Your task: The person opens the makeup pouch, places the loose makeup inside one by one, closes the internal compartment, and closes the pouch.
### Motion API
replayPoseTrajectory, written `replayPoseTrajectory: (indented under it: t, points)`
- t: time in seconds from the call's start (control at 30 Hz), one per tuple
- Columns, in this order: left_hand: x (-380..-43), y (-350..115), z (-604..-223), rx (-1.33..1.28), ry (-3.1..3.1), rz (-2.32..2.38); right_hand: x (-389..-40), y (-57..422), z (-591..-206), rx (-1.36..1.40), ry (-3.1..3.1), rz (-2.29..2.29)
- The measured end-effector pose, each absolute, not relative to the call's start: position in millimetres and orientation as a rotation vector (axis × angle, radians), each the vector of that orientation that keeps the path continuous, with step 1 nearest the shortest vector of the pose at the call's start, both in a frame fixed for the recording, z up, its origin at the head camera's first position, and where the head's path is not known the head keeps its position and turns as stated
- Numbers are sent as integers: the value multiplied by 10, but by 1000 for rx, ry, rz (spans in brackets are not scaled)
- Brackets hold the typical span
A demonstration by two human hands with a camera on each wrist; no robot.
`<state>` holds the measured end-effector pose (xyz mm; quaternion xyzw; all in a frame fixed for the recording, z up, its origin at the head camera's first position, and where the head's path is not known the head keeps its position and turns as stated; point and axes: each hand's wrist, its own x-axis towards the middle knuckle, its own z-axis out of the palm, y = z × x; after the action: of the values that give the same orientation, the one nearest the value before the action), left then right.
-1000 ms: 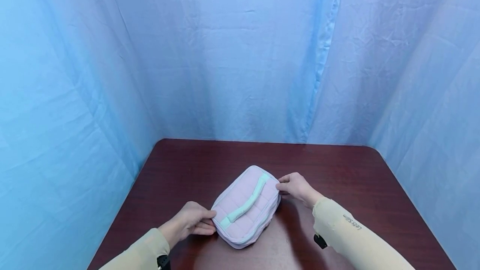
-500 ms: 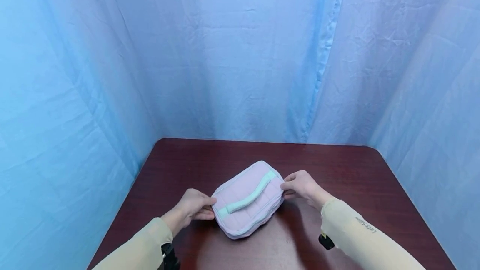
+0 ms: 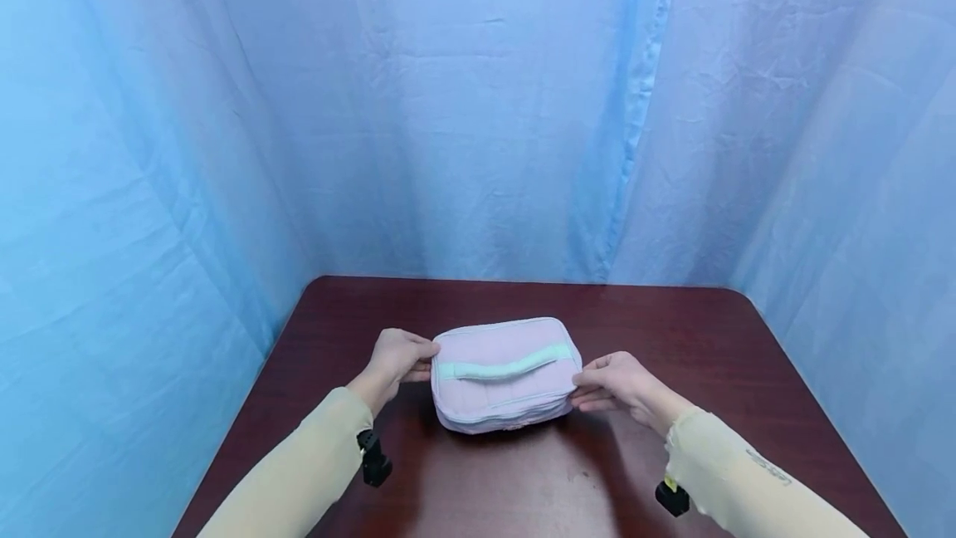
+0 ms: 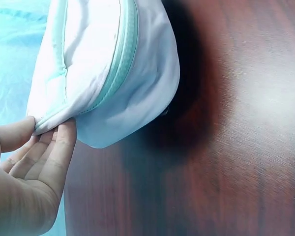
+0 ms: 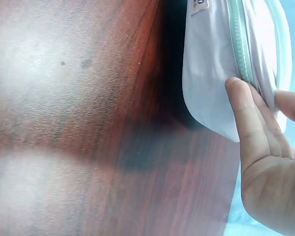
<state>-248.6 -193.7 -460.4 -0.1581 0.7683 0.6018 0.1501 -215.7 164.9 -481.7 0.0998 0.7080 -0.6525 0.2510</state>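
Note:
A pale lilac zippered pouch [image 3: 508, 347] with a mint carry strap on its top sits in the middle of the head view, its long side facing me. My left hand [image 3: 396, 358] pinches its left end between thumb and fingers; in the left wrist view the thumb lies on the top edge and the fingers are under the rim. At the opposite end my right hand [image 3: 623, 387] pinches the right side, and the right wrist view has those fingers beside the mint zipper [image 5: 242, 44]. A small label [image 5: 200, 5] shows on the pouch's side.
The dark red-brown wooden table [image 3: 508, 488] has rounded far corners. Blue curtains [image 3: 478, 106] hang behind it and along both sides. A black wrist device [image 3: 373, 457] is strapped under each cream sleeve [image 3: 299, 455].
The pouch has turned clockwise from a slant to nearly square with the table. My left hand has moved away from me; my right has shifted right and slightly nearer. Both keep their hold.

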Motion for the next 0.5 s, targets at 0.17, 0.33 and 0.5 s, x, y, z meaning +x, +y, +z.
replayPoseTrajectory:
  t: [0.17, 0.33, 0.5]
  points:
    - [-2600, -1842, -4597, -437, 2236, 1745, -2094, 1707, -4833, 268, 1883, -1767]
    - [-2662, -1775, -4626, -403, 2264, 1746, -2035, 1744, -4862, 245, 1852, -1751]
    - [-2681, -1737, -4680, -390, 2277, 1717, -2004, 1754, -4916, 242, 1844, -1740]
